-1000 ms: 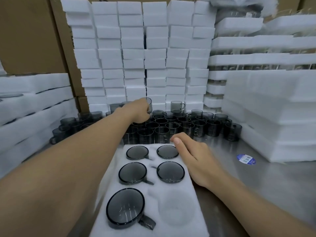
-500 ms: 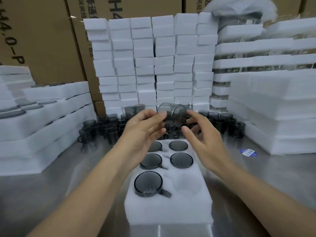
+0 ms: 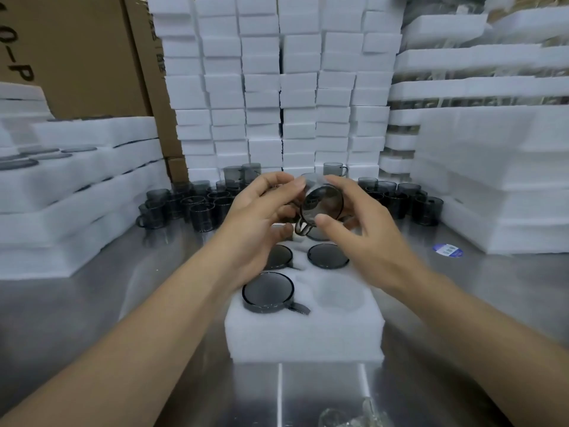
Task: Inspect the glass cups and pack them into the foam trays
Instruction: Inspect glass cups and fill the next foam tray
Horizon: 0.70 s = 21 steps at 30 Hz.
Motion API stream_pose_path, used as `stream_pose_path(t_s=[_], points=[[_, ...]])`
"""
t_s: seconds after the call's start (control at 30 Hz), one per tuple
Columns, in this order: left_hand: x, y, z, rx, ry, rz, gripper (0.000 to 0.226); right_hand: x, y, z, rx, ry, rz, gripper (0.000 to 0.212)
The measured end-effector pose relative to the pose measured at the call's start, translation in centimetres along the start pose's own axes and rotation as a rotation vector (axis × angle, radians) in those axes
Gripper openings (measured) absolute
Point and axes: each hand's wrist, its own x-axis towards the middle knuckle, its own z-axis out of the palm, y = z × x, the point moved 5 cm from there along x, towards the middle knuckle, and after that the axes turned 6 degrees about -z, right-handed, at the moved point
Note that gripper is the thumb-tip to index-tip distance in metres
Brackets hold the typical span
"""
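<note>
— Turning the glass cup [image 3: 321,204] over at this point, are they?

— Looks that way. Both hands are holding it up over the far end of the foam tray [image 3: 304,337], mouth tilted toward the camera. The left hand [image 3: 261,217] is pinching the rim side with its fingers [image 3: 292,192], and the right hand [image 3: 360,229] is cupping the other side, thumb pressing near the base.

— How should the checking go?

— I'd say they should be rotating it slowly against the white foam, keeping fingertips on rim and base so the wall is showing clear, and keeping it low over the tray in case it slips.

— And the cup itself?

— Smoky grey, see-through, with a small handle hanging downward. It's somewhat blurred, so I'm not making out chips or cracks.

— Where is it going?

— Probably the empty pocket [image 3: 338,292] at the near right; it's sitting beside a seated cup [image 3: 268,292].
</note>
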Motion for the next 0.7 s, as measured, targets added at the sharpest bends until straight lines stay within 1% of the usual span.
stream_pose_path(t_s=[0.1,0.13,0.23,0.33,0.43,0.6,0.7], points=[[0.1,-0.1,-0.1,0.041,0.051,0.018,0.007,0.1,0.2,0.3,0.091,0.047,0.081,0.048],[0.1,-0.1,-0.2,0.041,0.061,0.015,0.008,0.1,0.2,0.3,0.139,0.073,0.116,0.046],[0.1,-0.1,-0.1,0.065,0.064,-0.008,0.026,0.4,0.1,0.0,0.252,0.176,0.215,0.041],[0.1,-0.1,0.0,0.052,0.029,-0.015,0.031,0.5,-0.5,-0.3,0.323,0.226,0.292,0.046],[0.1,-0.2,0.0,-0.012,0.009,0.005,0.031,0.5,-1.0,-0.4,0.317,0.221,0.312,0.046],[0.3,-0.2,-0.5,-0.097,0.046,0.048,0.045,0.5,-1.0,-0.5,0.278,0.181,0.314,0.030],[0.5,-0.3,-0.6,-0.139,0.049,0.051,0.044,0.5,-1.3,-0.7,0.314,0.210,0.307,0.035]])
